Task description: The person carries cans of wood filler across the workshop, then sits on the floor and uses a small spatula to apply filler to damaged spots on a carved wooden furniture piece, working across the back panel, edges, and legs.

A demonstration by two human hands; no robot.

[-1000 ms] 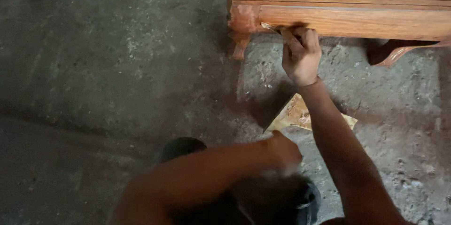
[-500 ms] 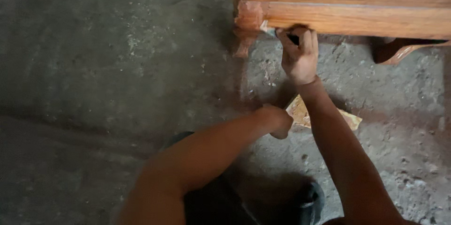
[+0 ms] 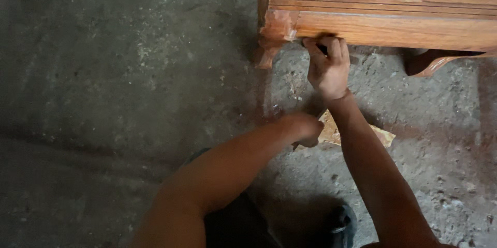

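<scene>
- Right hand, upper centre of frame, fingers curled tight round a small dark tool pressed to the lower rail of the wooden furniture.
- Left hand now lower centre, moved up beside the scrap of sandpaper on the concrete floor since a second ago; grip impossible to tell.
- Tool tip hidden; furniture cut off at top and right.

Rough grey concrete floor bears wooden furniture and a paper scrap.
</scene>
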